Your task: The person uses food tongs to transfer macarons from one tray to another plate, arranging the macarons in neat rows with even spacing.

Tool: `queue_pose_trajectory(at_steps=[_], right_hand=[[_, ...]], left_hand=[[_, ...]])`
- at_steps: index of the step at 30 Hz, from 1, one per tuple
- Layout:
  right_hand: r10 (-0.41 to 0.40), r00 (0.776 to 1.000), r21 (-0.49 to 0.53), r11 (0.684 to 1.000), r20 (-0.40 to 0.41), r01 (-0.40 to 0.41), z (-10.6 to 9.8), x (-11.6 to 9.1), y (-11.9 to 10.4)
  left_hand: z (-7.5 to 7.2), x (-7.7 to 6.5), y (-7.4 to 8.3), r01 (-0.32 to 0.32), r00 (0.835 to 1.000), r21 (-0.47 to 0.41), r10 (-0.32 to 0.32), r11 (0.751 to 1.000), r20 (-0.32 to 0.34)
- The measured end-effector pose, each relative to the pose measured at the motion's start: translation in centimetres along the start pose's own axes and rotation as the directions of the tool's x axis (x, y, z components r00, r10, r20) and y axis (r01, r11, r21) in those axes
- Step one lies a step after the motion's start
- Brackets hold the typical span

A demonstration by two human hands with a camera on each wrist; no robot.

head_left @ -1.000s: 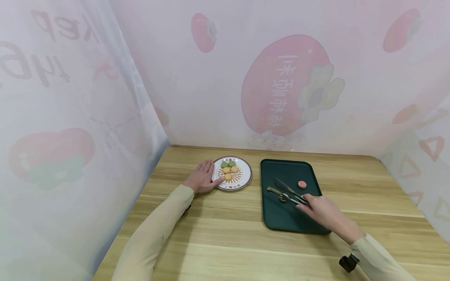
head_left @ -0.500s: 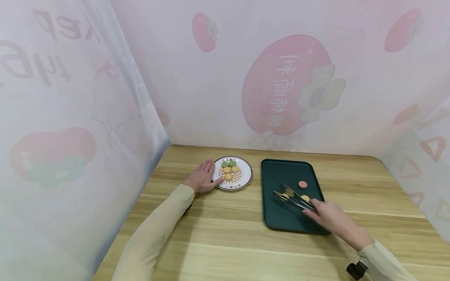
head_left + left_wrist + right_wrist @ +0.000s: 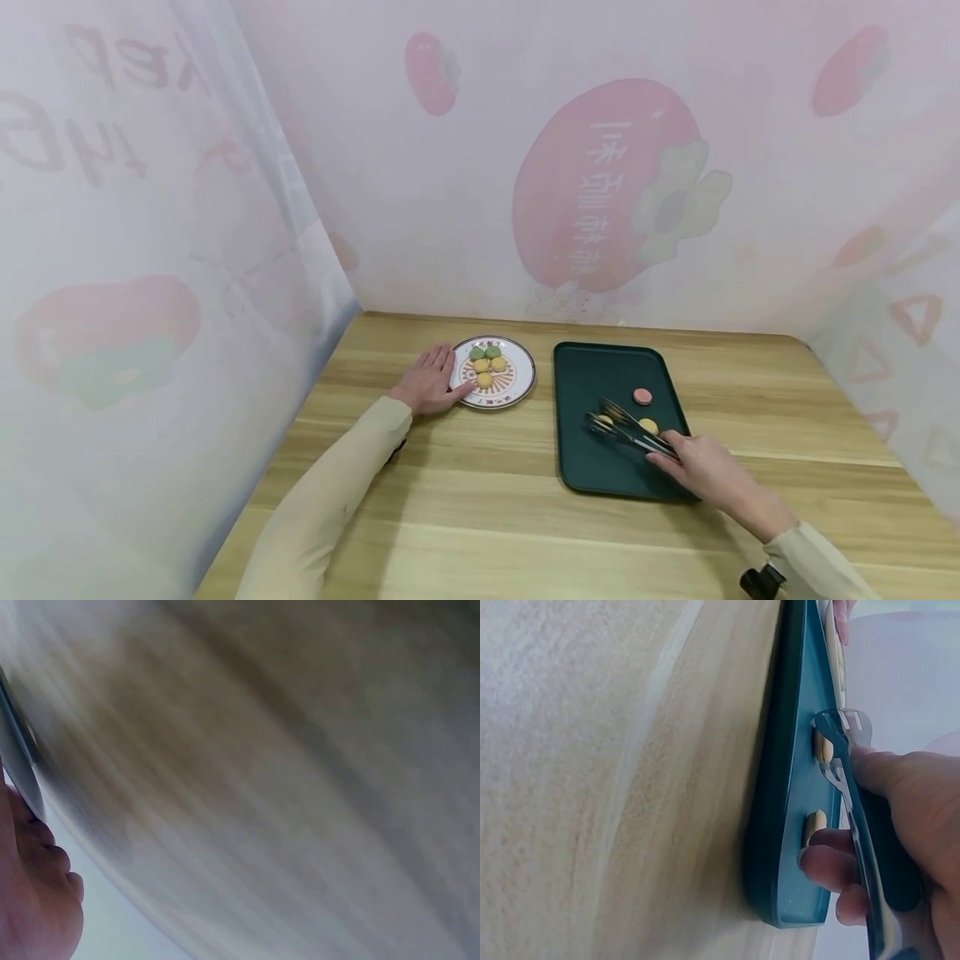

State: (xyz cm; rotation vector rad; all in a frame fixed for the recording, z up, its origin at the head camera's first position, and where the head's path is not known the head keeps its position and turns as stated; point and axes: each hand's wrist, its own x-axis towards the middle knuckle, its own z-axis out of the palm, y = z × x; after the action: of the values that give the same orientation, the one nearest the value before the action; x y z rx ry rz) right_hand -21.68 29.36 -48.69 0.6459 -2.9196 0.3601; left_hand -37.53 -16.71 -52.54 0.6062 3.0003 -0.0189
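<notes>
Currently, we rest the left hand (image 3: 426,383), fingers straight and together, against the left rim of the white plate (image 3: 521,371), thumb over its near-left edge, without a grip. With the right hand (image 3: 708,477) we hold the fork-tipped tongs (image 3: 877,829), fingers curled around the handle end. The tips stand apart over the dark green tray (image 3: 600,468), right of the plate, with the left yellow macaron (image 3: 605,421) between them; we cannot tell whether they touch it. We locate the right yellow macaron (image 3: 649,425) just beside the tongs and the pink macaron (image 3: 642,397) farther back. On the plate we count two green macarons (image 3: 492,352) at the far side and three yellow macarons (image 3: 483,380) nearer. Tray and plate lie on the wooden table (image 3: 480,500).
</notes>
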Motion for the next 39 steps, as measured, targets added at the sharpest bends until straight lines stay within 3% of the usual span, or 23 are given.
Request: queue_pose_trajectory(at_steps=[26,39], right_hand=[[-0.020,0.999,-0.004,1.000,-0.029,0.020,0.1,-0.2,0.5],[-0.020,0.998,-0.006,1.000,-0.060,0.019,0.6,0.4,0.2]], left_hand=[[-0.9,0.0,0.4,0.000,1.000,-0.012,0.000,1.000,0.001],[-0.3,0.0,0.2,-0.005,1.000,0.002,0.005,1.000,0.009]])
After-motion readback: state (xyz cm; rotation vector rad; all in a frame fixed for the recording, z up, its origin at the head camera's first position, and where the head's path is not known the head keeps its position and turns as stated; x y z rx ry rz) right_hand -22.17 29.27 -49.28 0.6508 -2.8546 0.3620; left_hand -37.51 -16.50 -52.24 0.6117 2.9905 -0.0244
